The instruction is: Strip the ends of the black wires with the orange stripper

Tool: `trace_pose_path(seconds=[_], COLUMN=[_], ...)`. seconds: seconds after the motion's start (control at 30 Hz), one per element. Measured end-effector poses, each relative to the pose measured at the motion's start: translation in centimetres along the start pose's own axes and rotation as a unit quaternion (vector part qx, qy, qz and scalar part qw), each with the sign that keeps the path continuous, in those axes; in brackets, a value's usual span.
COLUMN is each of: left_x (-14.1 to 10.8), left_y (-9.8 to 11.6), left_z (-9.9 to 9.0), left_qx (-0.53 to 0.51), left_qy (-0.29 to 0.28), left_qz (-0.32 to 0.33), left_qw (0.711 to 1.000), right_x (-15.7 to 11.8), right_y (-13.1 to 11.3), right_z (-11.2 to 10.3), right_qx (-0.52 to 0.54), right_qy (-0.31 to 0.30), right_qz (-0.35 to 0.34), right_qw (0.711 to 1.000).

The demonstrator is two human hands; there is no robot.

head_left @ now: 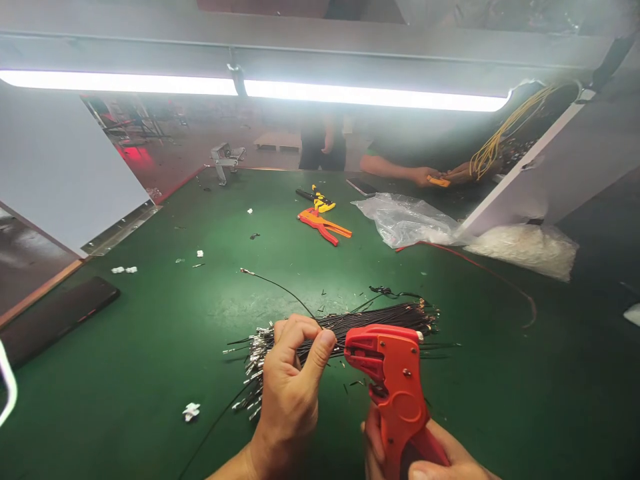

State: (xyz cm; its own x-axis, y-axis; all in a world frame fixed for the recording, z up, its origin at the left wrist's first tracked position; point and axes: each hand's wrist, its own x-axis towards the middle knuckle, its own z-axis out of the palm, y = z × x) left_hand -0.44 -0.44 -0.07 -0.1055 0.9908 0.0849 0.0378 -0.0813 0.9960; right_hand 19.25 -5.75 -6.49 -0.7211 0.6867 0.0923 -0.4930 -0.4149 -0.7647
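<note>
Pointing nose left | red wire stripper [404, 393] | long axis steep

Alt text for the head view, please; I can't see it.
The left hand pinches a black wire while the right hand holds a red wire stripper beside it, near a bundle of black wires on a green table.

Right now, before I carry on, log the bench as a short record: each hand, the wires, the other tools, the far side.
left hand: pinches one black wire
right hand: grips red stripping tool
wire end at tool: contact unclear
bundle of black wires: on green table, metal terminals leftward
beyond: orange-and-red hand tool, clear plastic bag
far side: co-worker's hand, orange item
</note>
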Motion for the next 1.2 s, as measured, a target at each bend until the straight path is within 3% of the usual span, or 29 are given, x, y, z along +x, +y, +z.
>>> trace_pose_path(seconds=[0.47,0.73,0.93,1.2], left_x=[-0.1,-0.5,-0.4,-0.2], left_y=[-0.3,-0.1,-0.2,0.0], left_z=[-0.1,0.1,0.1,0.4], left_qx=[-0.026,-0.057,-0.085,-0.154], left_qy=[-0.013,-0.022,-0.032,-0.045], left_qz=[-0.013,-0.037,-0.054,-0.120], left_qw=[0.999,0.997,0.994,0.980], right_x=[-0.5,0.1,0.1,-0.3], right_y=[0.0,0.2,-0.7,0.8], right_z=[0.6,0.8,1.8,0.6], right_qx=[0.018,0.061,0.056,0.077], right_qy=[0.065,0.032,0.097,0.084], right_qz=[0.039,0.018,0.063,0.030], right_qw=[0.997,0.997,0.992,0.993])
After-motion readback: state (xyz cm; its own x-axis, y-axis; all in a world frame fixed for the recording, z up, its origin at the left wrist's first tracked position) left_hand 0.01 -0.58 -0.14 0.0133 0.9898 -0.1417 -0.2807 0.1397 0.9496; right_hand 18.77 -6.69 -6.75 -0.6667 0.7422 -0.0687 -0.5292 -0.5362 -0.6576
